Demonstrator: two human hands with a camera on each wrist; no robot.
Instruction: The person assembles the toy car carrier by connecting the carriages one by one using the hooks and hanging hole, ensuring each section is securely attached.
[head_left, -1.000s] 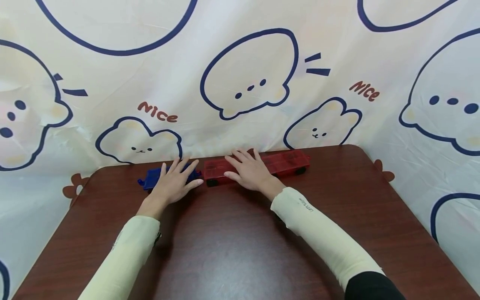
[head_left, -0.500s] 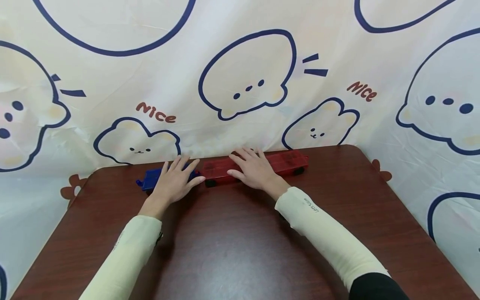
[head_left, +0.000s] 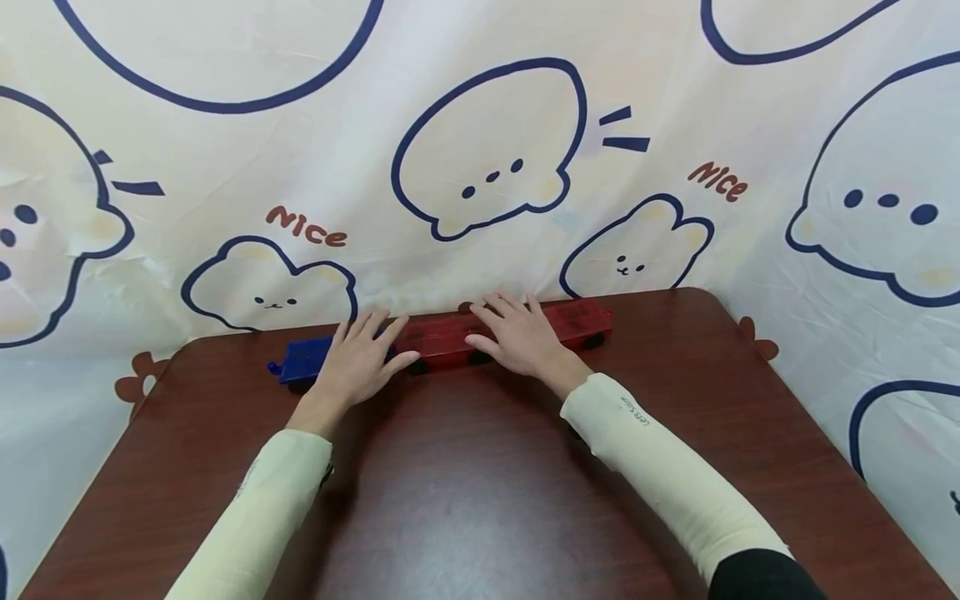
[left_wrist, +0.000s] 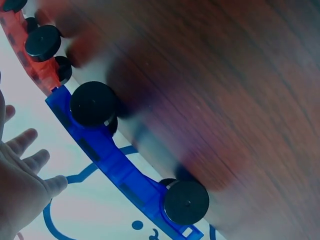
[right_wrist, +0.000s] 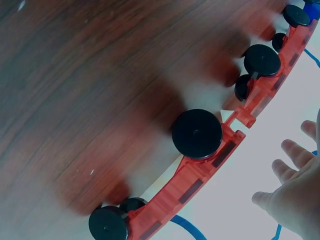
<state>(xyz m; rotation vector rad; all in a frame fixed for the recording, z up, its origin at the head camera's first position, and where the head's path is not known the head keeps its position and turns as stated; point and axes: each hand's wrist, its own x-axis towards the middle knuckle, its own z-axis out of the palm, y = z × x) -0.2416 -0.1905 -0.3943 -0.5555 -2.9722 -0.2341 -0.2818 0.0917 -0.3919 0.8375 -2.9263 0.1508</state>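
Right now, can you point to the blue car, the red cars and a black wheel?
blue car (head_left: 303, 358), head view, on its top left of the left hand.
red cars (head_left: 581, 321), head view, top of the right end.
black wheel (right_wrist: 196, 134), right wrist view, wheel's flat face.

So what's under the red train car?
Black wheels sit under the red train car, on the brown table. The right hand lies flat on top, hiding the part of the car beneath it.

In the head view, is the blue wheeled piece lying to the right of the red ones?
No, the blue wheeled piece lies at the left end of the row under the left hand, with the red wheeled pieces extending to its right.
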